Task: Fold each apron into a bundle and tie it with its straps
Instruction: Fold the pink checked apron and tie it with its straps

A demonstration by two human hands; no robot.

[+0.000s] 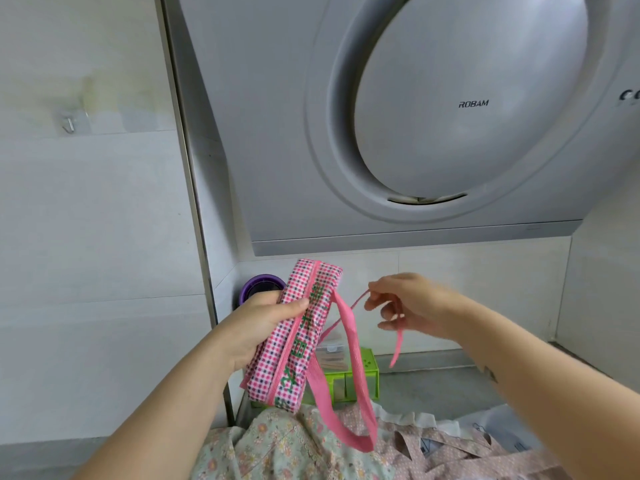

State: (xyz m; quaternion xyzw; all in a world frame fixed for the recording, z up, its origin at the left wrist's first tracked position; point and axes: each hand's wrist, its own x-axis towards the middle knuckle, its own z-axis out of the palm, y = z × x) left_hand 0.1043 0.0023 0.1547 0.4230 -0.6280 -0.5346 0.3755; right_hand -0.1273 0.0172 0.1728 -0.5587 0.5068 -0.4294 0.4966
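Note:
My left hand (259,323) grips a pink gingham apron (298,337) folded into a long narrow bundle, held up and tilted in front of me. A wide pink strap loop (356,393) hangs down from the bundle. My right hand (405,306) pinches a thinner pink strap (398,341) to the right of the bundle, and the strap's loose end dangles below the fingers. Lower down lie a floral apron (277,445) and a pink dotted apron (467,452) with loose straps.
A grey range hood (415,133) fills the wall ahead. Behind the bundle stand a purple round container (258,289) and a green box (360,379) on the grey counter (433,386). White tiles (86,237) cover the left wall.

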